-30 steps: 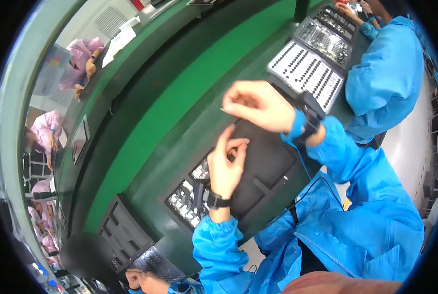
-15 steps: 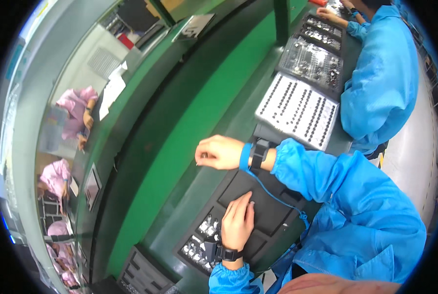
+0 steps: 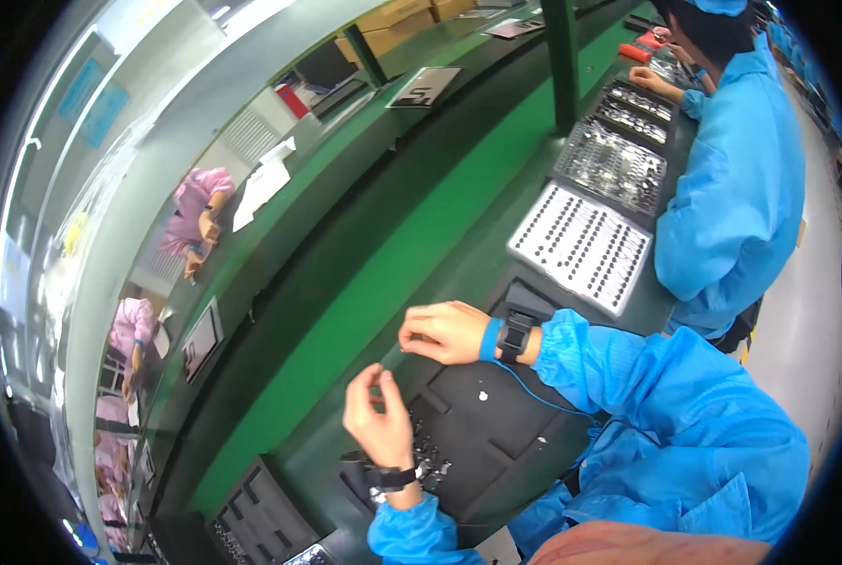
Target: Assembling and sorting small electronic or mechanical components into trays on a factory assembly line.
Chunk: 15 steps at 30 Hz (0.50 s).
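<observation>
Shallow black compartmented tray (image 3: pixel 515 414) lying flat on the dark green worktop (image 3: pixel 317 452), small shiny silvery parts (image 3: pixel 430 468) loosely scattered toward its left end, partly hidden, one whitish piece (image 3: pixel 483 396) apart

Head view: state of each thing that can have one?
Left hand: fingers curled; grip unclear
Right hand: fingers bent in; grip unclear
Black tray: open, partly filled
Silver bits: loose, in black tray's left part
White tray: open, holding rows of black parts
Slotted tray: open
Wrist strap: on right wrist, cord attached
</observation>
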Tool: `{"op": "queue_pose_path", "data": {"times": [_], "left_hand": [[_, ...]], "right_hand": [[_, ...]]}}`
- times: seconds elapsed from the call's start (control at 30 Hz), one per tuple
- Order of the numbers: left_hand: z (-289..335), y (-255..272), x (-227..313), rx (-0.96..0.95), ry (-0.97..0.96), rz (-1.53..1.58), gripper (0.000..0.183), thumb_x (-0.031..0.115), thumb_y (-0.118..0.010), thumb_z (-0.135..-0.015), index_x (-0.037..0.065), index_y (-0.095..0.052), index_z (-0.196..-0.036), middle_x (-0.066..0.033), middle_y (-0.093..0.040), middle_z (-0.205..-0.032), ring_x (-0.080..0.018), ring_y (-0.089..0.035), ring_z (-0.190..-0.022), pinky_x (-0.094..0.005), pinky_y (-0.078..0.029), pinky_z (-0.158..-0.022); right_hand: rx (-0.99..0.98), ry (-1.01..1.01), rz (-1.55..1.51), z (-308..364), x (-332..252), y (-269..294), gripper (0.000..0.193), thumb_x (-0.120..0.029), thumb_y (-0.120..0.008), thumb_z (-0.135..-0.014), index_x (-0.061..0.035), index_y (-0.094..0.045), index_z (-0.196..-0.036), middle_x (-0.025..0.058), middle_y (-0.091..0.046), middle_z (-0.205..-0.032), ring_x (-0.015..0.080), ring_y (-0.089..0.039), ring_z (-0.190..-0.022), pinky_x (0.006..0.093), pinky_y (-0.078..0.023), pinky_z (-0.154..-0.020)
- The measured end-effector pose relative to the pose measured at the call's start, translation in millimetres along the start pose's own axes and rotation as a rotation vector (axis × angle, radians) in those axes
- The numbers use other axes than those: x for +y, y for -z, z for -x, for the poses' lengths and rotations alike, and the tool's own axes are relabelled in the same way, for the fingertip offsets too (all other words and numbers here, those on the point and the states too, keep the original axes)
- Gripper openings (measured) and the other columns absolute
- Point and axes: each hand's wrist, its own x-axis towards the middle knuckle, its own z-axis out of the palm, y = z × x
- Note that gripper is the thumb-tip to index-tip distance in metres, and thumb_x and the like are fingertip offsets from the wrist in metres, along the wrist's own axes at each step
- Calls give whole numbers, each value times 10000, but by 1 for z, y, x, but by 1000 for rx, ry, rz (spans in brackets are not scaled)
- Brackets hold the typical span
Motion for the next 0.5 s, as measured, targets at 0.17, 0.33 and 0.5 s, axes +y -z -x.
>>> {"op": "queue_pose_path", "data": {"times": [0.17, 0.33, 0.5], "left_hand": [[28, -20, -27, -90, -12, 15, 172, 81, -705, -891, 2, -695, -1044, -141, -715, -963, -232, -694, -828, -345, -543, -715], [24, -20, -24, -90, 71, 124, 138, 88, -695, -907, -1, -704, -1012, -136, -719, -928, -234, -704, -807, -329, -548, -753], [24, -20, -24, -90, 77, 111, 133, 82, -690, -909, -2, -699, -1011, -134, -716, -922, -230, -704, -804, -331, -547, -744]], "right_hand": [[-52, 95, -13, 4, -1, -6, 164, -248, -611, -945, -91, -652, -965, 86, -638, -966, 310, -656, -887, 432, -542, -760], [-65, 147, 52, 4, -1, -6, 114, -188, -646, -934, -76, -655, -953, 73, -640, -921, 279, -666, -794, 390, -547, -686], [-113, 93, 24, 3, -1, -7, 162, -244, -621, -938, -86, -658, -950, 84, -638, -918, 317, -651, -844, 425, -538, -723]]}}
